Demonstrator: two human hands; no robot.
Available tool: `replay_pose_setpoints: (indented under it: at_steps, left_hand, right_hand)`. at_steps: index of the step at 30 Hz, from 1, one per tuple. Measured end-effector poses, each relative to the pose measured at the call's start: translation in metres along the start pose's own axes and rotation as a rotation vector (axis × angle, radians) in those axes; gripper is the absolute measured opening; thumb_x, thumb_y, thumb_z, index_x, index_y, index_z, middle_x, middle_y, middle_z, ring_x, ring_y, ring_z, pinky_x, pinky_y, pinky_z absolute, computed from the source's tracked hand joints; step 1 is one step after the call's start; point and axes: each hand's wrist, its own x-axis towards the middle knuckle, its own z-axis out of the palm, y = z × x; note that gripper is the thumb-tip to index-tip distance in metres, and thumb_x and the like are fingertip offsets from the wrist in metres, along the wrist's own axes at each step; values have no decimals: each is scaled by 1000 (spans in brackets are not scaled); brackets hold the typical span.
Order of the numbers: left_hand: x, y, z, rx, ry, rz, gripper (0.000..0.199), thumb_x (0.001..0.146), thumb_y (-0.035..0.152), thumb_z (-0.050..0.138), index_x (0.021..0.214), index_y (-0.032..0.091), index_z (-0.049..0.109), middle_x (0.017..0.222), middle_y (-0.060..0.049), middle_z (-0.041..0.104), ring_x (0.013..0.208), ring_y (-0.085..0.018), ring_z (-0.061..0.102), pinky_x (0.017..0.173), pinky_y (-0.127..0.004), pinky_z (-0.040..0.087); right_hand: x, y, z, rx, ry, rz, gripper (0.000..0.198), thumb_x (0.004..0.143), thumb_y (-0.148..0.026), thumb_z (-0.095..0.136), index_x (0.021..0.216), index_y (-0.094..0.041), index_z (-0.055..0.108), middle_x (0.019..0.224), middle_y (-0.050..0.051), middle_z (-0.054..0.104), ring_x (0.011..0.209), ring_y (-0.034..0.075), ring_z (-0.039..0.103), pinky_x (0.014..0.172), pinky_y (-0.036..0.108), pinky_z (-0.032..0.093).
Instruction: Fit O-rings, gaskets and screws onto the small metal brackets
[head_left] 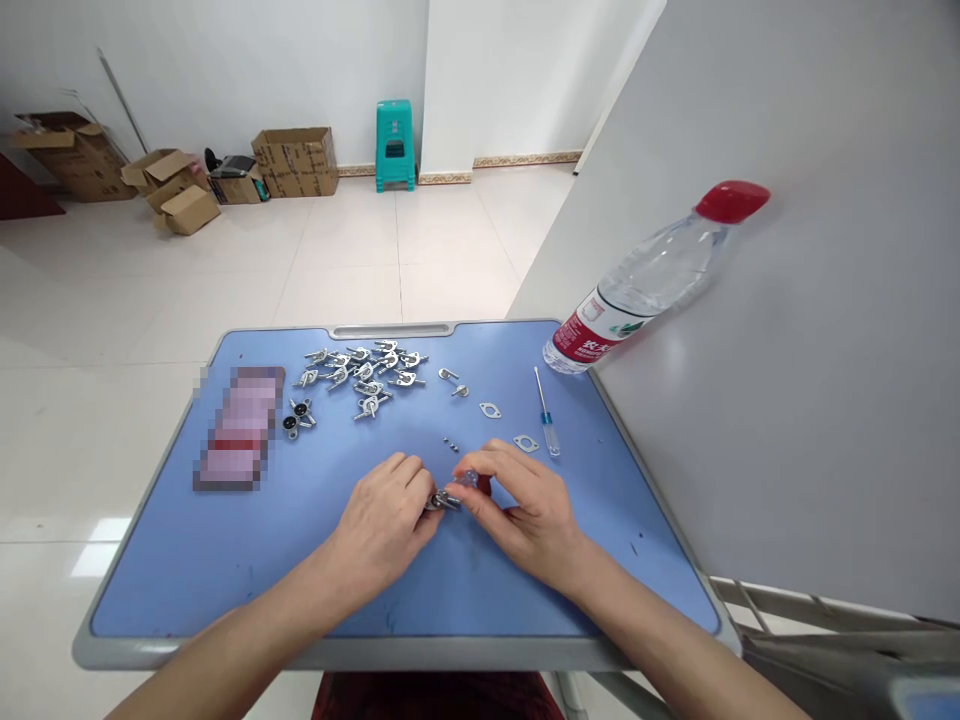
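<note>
Near the front middle of the blue table (300, 560), my left hand (390, 505) is closed around a small metal valve (442, 499) with thin stubs. My right hand (525, 500) pinches a small clear, bluish-purple piece (469, 478) right beside the valve; it looks like a tool's plastic handle, but its lower part is hidden. Several tiny metal screws (451, 444) lie just beyond my hands. Two flat oval metal plates, a nearer plate (526, 443) and a farther plate (490, 410), rest to the right, beside a screwdriver (550, 430) with a clear and blue handle.
Several similar metal valves (367, 372) are heaped at the back. Two valves with black round faces (301, 409) sit left of them, near a blurred pinkish packet (240, 430). Two small lever pieces (460, 390) lie right. A water bottle (600, 320) leans against the grey panel (787, 400).
</note>
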Motion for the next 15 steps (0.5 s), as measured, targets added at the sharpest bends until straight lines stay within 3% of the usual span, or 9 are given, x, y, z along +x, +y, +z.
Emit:
replay_pose_setpoints:
  at_steps: [5,10,15]
  left_hand:
    - [-1,-1,0,5,-9,-8,16,86,13,57,73,19,48,73,-1,54,68,-18,49,57,-30,37]
    - [0,-1,1,-6,-23,-24,14,85,14,57,74,19,50,74,0,55,69,-18,50,60,-31,40]
    - [0,0,-1,-15,-29,-37,14,84,14,60,74,19,50,74,0,56,69,-18,50,60,-31,41]
  right_hand:
    - [-2,4,-2,55,-27,6,3,92,-18,57,94,-20,55,80,3,64,67,13,59,63,26,50]
    - [-4,6,-2,49,-50,-83,27,94,-11,48,118,-21,53,86,4,69,72,14,64,65,27,52]
    - [-2,5,-5,1,3,-138,30,91,-10,54,117,-24,57,83,3,72,70,15,67,62,27,52]
